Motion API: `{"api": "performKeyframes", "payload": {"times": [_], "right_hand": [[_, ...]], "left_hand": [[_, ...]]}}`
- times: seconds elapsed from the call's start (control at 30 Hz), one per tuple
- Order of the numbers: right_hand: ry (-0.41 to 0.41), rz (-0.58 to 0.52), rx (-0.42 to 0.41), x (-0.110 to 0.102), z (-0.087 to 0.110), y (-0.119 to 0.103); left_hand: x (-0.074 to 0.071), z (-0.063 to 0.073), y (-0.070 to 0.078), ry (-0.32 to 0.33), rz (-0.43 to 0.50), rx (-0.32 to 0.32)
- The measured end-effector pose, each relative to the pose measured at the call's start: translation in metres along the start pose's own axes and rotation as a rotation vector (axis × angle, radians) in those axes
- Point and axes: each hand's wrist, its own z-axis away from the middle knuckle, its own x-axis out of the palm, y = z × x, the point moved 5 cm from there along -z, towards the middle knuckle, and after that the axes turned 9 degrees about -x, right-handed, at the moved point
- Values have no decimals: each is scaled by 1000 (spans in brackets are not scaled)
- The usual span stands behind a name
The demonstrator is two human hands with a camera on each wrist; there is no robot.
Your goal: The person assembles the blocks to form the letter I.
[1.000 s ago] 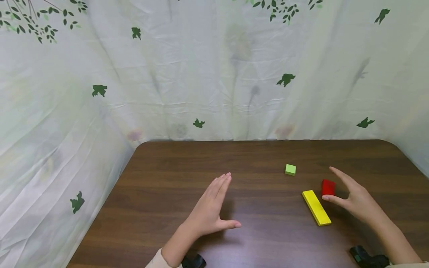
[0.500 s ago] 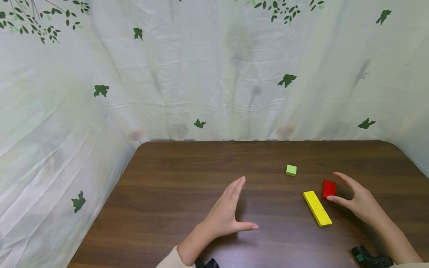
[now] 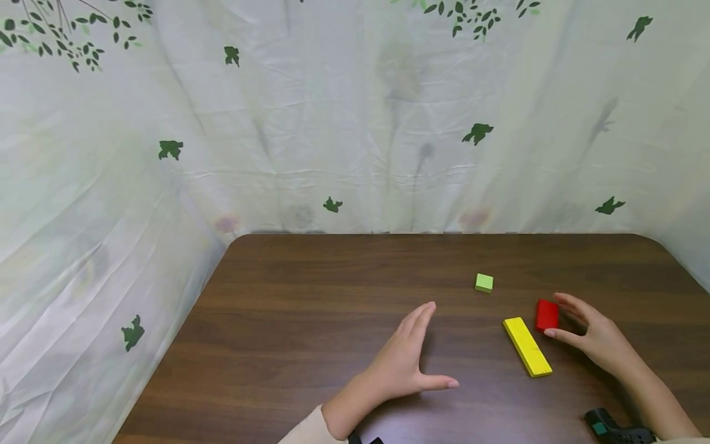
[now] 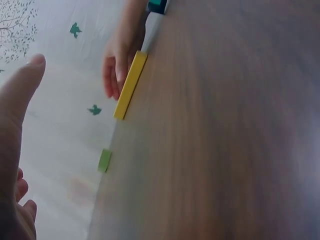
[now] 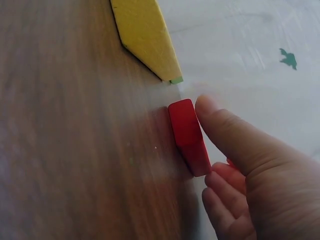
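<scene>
A red block (image 3: 547, 315) lies on the brown tabletop, right of a long yellow block (image 3: 527, 347). My right hand (image 3: 596, 336) is close around the red block, the thumb tip at its near end and the fingertips by its far right corner. In the right wrist view the thumb lies right beside the red block (image 5: 187, 132), with a wide space between thumb and fingers. My left hand (image 3: 402, 357) is over the middle of the table, thumb spread from straight fingers, holding nothing. A small green block (image 3: 484, 283) sits farther back.
A black device (image 3: 616, 425) shows under the right wrist. White cloth (image 3: 355, 135) printed with green birds and leaves hangs behind the brown table (image 3: 277, 320) and along its left side. The table's back edge runs beyond the green block.
My left hand has moved right and a little nearer, toward the yellow block. The fingers of my right hand have drawn in toward the red block. The blocks stay in place.
</scene>
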Motion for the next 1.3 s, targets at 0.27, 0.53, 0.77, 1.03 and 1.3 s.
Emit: {"api": "performKeyframes", "payload": {"times": [0.27,0.53,0.77,1.03,1.3], "right_hand": [[-22,-11,17,2,0,3],[-33,-7,23,3,0,4],[-23,-11,16,3,1,4],[-24,-18,17,3,1,4],[-24,-15,7,3,1,3]], "left_hand": [[19,-8,11,-40,-15,0],[36,-17,21,-55,-38,-7],[48,-24,29,-73,-53,-15],[63,-33,37,-91,-80,-29],[79,-43,46,-128,-111,-63]]}}
